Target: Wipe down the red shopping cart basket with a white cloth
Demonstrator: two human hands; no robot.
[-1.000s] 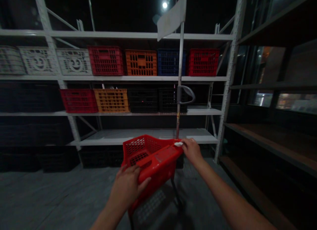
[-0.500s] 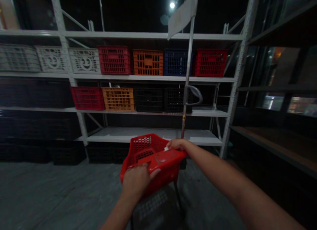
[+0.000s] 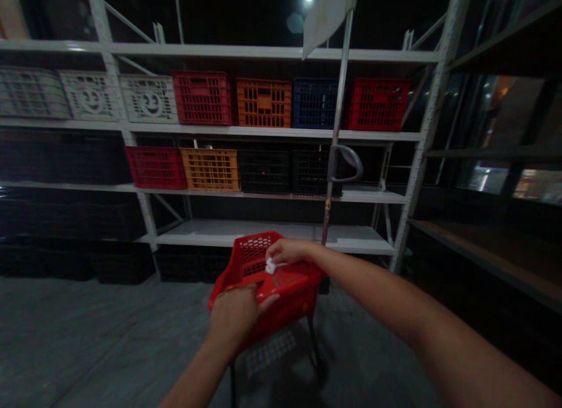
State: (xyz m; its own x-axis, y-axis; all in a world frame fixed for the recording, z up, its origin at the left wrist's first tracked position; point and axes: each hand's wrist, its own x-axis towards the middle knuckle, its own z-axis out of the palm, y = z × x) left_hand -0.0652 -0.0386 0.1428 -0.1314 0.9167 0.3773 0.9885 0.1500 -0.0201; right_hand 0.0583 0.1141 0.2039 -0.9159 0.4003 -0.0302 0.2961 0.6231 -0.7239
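Note:
A red plastic basket (image 3: 285, 300) sits tilted on a dark stand in front of me. My left hand (image 3: 235, 314) grips its near left rim, fingers curled over the edge. My right hand (image 3: 287, 251) reaches over the basket's open top, fingers pinched on a small white crumpled cloth (image 3: 270, 266) held just above the inside of the basket.
White metal shelving (image 3: 263, 131) ahead carries red, orange, blue, white and black crates. A metal pole (image 3: 336, 127) with a grey handle and a white sign rises behind the basket. Darker shelves (image 3: 504, 244) line the right side. The floor is grey concrete.
My right hand has moved left from the basket's far right corner to over its opening, carrying the white cloth. The view has come slightly closer to the shelving.

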